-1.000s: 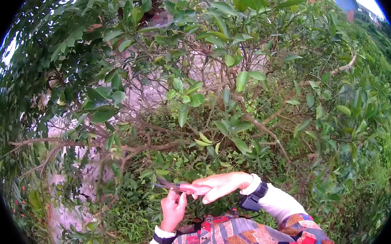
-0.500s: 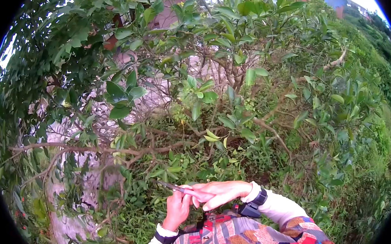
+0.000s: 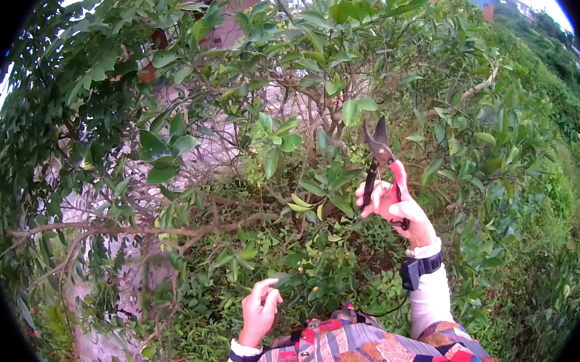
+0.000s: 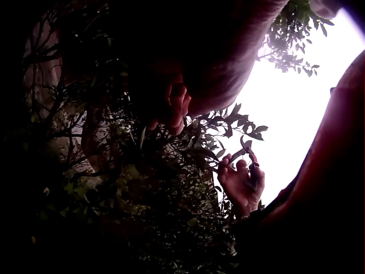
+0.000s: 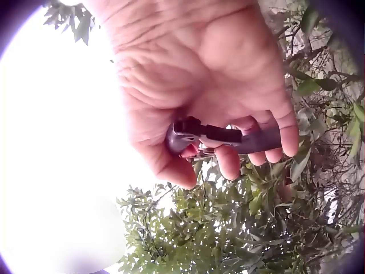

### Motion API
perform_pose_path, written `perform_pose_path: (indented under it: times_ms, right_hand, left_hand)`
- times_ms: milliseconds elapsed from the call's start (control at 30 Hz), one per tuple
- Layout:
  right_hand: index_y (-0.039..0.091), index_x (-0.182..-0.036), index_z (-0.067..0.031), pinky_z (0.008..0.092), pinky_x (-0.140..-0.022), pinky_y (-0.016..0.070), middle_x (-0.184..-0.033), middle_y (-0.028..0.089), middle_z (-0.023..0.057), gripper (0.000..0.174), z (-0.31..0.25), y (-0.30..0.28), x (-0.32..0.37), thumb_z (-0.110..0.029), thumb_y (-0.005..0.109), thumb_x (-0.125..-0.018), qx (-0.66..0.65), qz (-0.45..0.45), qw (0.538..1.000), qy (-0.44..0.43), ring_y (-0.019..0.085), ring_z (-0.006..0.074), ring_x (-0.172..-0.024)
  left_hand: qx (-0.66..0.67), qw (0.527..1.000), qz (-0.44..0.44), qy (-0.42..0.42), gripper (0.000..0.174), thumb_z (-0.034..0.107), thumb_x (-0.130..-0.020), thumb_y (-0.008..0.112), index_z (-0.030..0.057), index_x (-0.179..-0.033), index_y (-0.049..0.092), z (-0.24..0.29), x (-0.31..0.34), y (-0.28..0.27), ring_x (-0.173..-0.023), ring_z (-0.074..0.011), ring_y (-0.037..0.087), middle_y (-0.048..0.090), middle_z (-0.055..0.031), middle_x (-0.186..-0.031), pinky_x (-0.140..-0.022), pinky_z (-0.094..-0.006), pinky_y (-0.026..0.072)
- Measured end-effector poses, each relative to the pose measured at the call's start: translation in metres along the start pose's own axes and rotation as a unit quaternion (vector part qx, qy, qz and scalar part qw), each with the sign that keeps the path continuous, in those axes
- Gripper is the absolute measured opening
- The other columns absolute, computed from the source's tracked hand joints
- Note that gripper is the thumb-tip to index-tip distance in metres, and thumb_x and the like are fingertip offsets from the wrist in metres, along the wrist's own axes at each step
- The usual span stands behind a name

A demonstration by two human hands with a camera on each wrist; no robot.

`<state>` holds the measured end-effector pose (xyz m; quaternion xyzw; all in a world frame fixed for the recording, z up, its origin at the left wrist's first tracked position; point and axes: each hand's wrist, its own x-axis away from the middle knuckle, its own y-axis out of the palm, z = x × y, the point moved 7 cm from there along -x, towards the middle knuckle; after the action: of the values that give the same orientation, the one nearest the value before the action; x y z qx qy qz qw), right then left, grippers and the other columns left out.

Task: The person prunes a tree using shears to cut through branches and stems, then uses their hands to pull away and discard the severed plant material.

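My right hand [image 3: 412,220] is raised at centre right and grips a pair of pruning shears [image 3: 379,147]. The blades point up and stand apart, with one red handle and one dark handle. In the right wrist view the fingers curl round the dark handle [image 5: 259,141], and the thumb bends by the other one. Lower down, near the chest, my left hand [image 3: 258,312] has loosely bent fingers and holds nothing. The left wrist view is dark and shows its bent fingers [image 4: 175,108], with the shears [image 4: 246,149] in the other hand farther off.
A leafy tree with thin bare twigs fills the space ahead. One long branch [image 3: 132,229] runs across the left at hand height, and a thicker branch [image 3: 478,90] rises at the right. Low green plants [image 3: 206,323] cover the ground. A pale path [image 3: 101,329] lies at lower left.
The right hand has left the left hand's side and moved up and to the right with the shears. Their blades now stand apart. The left hand stays low, its fingers now free of the shears.
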<state>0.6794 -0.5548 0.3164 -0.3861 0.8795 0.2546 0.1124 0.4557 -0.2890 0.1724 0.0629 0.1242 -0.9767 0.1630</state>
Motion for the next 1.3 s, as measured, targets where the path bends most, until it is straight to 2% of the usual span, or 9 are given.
perform_pose_path:
  times_ms: [33, 167, 300, 400, 500, 733, 933, 1167, 1300]
  right_hand:
    - [-0.002, -0.17, -0.0289, 0.0443, -0.1, 0.054, -0.109, 0.062, 0.0115, 0.105, -0.002, -0.021, -0.006, -0.02, 0.066, -0.09, 0.03, 0.017, 0.999, -0.004, 0.061, 0.0312, -0.12]
    - [-0.006, -0.17, -0.0246, 0.0433, -0.099, 0.0558, -0.116, 0.06, 0.0136, 0.102, 0.007, -0.067, -0.027, -0.02, 0.062, -0.094, 0.025, 0.047, 0.998, 0.029, 0.063, 0.0281, -0.114]
    - [-0.005, -0.17, -0.0218, 0.044, -0.098, 0.0568, -0.112, 0.061, 0.0105, 0.101, 0.037, -0.079, -0.056, -0.021, 0.062, -0.095, 0.024, 0.0, 0.995, 0.1, 0.062, 0.0266, -0.113]
    - [0.002, -0.17, -0.0315, 0.0514, -0.096, 0.0582, -0.11, 0.061, 0.01, 0.098, 0.051, -0.072, -0.076, -0.02, 0.064, -0.094, -0.121, -0.057, 0.985, 0.113, 0.063, 0.0303, -0.115]
    - [0.007, -0.169, -0.0354, 0.055, -0.095, 0.0586, -0.108, 0.062, 0.0102, 0.096, 0.065, -0.078, -0.09, -0.02, 0.066, -0.094, -0.132, -0.074, 0.977, 0.15, 0.065, 0.0327, -0.115]
    - [0.003, -0.17, -0.0349, 0.0503, -0.093, 0.0593, -0.108, 0.062, 0.0094, 0.098, 0.059, -0.098, -0.108, -0.023, 0.064, -0.094, -0.062, -0.124, 0.975, 0.176, 0.064, 0.0303, -0.113]
    - [0.001, -0.17, -0.0307, 0.0448, -0.092, 0.06, -0.106, 0.063, 0.0083, 0.1, 0.049, -0.105, -0.121, -0.026, 0.064, -0.093, 0.002, -0.126, 0.968, 0.215, 0.064, 0.0261, -0.11]
    - [0.007, -0.171, -0.0206, 0.0427, -0.091, 0.0592, -0.107, 0.064, 0.0086, 0.103, 0.031, -0.127, -0.154, -0.033, 0.069, -0.09, 0.133, -0.146, 0.95, 0.244, 0.064, 0.0254, -0.112]
    - [0.012, -0.171, -0.0178, 0.0431, -0.091, 0.0594, -0.107, 0.064, 0.0092, 0.099, 0.023, -0.131, -0.169, -0.035, 0.068, -0.091, 0.136, -0.157, 0.943, 0.26, 0.064, 0.0254, -0.113]
  left_hand:
    - [-0.003, 1.0, -0.001, -0.001, 0.029, 0.003, -0.102, 0.063, 0.0043, -0.131, 0.063, -0.004, 0.003, 0.002, -0.06, -0.0063, 0.058, 0.07, -0.0029, -0.081, -0.055, -0.0248, 0.0473]
    - [-0.039, 0.999, -0.016, -0.031, 0.022, 0.005, -0.103, 0.062, 0.005, -0.124, 0.069, -0.011, 0.004, 0.021, -0.059, -0.0064, 0.058, 0.069, -0.0017, -0.075, -0.055, -0.0248, 0.048]
    - [-0.068, 0.997, -0.025, -0.013, 0.019, 0.002, -0.103, 0.061, 0.0025, -0.118, 0.071, -0.015, 0.001, 0.04, -0.058, -0.0047, 0.058, 0.068, -0.0013, -0.074, -0.054, -0.0226, 0.047]
    - [-0.106, 0.993, -0.044, -0.042, 0.017, 0.005, -0.102, 0.063, 0.0033, -0.116, 0.073, -0.015, 0.001, 0.048, -0.066, -0.0134, 0.069, 0.071, -0.0069, -0.076, -0.062, -0.0292, 0.0541]
    - [-0.108, 0.993, -0.023, -0.029, 0.016, 0.005, -0.103, 0.062, 0.0028, -0.115, 0.073, -0.011, 0.002, 0.052, -0.061, -0.008, 0.062, 0.069, -0.0028, -0.075, -0.057, -0.0256, 0.0499]
    - [-0.118, 0.992, 0.015, -0.04, 0.016, 0.006, -0.104, 0.061, 0.0027, -0.114, 0.073, -0.022, 0.01, 0.05, -0.058, -0.0063, 0.059, 0.069, -0.0014, -0.074, -0.054, -0.0249, 0.0488]
    - [-0.12, 0.992, 0.0, -0.029, 0.015, 0.007, -0.104, 0.062, 0.0029, -0.113, 0.074, -0.02, 0.0, 0.057, -0.058, -0.0069, 0.06, 0.07, -0.0027, -0.075, -0.054, -0.0255, 0.0484]
    - [-0.123, 0.992, 0.008, -0.015, 0.015, 0.007, -0.104, 0.062, 0.002, -0.111, 0.074, -0.013, -0.009, 0.059, -0.058, -0.0088, 0.061, 0.07, -0.0046, -0.074, -0.055, -0.0274, 0.0491]
    - [-0.126, 0.992, 0.011, -0.027, 0.015, 0.007, -0.103, 0.062, 0.0023, -0.112, 0.074, -0.02, -0.005, 0.056, -0.061, -0.011, 0.064, 0.071, -0.0059, -0.075, -0.057, -0.0285, 0.0506]
